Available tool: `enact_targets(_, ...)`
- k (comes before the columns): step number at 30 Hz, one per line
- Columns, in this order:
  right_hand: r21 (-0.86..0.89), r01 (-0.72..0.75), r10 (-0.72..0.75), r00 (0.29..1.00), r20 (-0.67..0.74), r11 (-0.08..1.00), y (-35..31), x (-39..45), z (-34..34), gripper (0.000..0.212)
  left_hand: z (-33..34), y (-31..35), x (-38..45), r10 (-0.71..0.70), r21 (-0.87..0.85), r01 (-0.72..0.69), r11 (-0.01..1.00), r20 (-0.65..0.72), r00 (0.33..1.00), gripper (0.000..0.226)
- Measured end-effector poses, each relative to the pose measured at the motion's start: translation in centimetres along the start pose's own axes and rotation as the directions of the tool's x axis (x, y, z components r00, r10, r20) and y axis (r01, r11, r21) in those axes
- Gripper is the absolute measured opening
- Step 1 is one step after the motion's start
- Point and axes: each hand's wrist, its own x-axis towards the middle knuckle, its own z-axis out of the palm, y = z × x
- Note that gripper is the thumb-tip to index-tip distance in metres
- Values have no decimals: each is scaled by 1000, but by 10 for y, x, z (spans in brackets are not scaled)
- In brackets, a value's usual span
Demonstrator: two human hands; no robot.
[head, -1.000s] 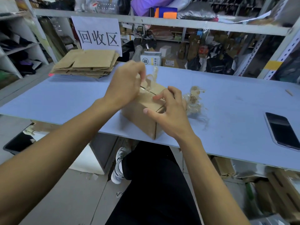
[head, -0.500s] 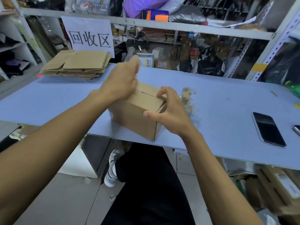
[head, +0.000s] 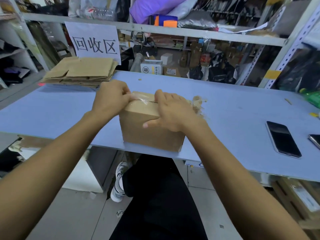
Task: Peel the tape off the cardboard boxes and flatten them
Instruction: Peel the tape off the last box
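Taped cardboard box (head: 152, 134), flaps closed

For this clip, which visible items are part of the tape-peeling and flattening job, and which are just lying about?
In the job:
cardboard box
clear tape, pinched by the left hand
right hand, steadying the box
flattened cardboard stack
wad of peeled tape

Lying about:
phone
second phone at the right edge
paper sign

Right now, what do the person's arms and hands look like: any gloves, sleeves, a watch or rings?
The left hand and right hand are both bare, with no gloves. Both forearms are uncovered as far as the frame shows, so no sleeve is visible. No watch, bracelet or ring shows on either wrist or on the visible fingers.
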Motion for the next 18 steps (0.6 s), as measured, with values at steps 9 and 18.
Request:
enact_targets(9,101,63,-72,993,90,993,-1,4,-12,70,-28,-24,-4,-206,-552,216,805,82,975,21)
enact_targets(18,205,14,-11,1000,-17,979,-10,8,-2,84,-1,-4,-19,-47,-70,39,997,-119,992,14)
